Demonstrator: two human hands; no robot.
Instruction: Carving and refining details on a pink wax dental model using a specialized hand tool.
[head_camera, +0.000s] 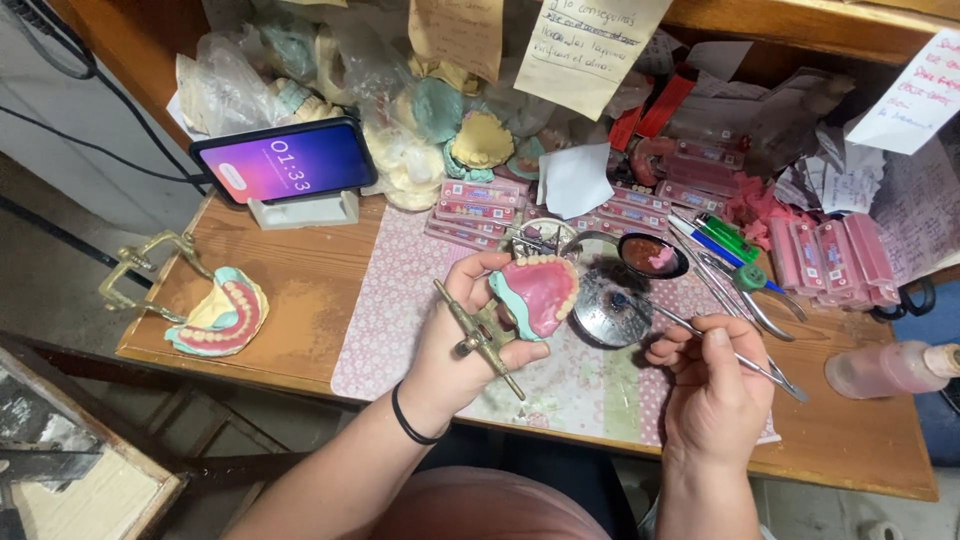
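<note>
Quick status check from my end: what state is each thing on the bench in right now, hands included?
left hand: closed around the denture model on brass articulator, held tilted above the mat
right hand: pinching a thin metal instrument, tip toward the round metal dish
phone: screen lit, propped on its stand
second denture model: lying on the desk, untouched
pink bottle: lying on its side
pliers: lying on the mat

My wooden table (300, 290) is packed: a pink dotted mat (400, 310) in the middle, phone on a white stand (285, 165) at the back left, a brass articulator with a pink-and-cream denture model (215, 315) near the left edge, and a pinkish bottle (885, 368) lying on the right.
</note>
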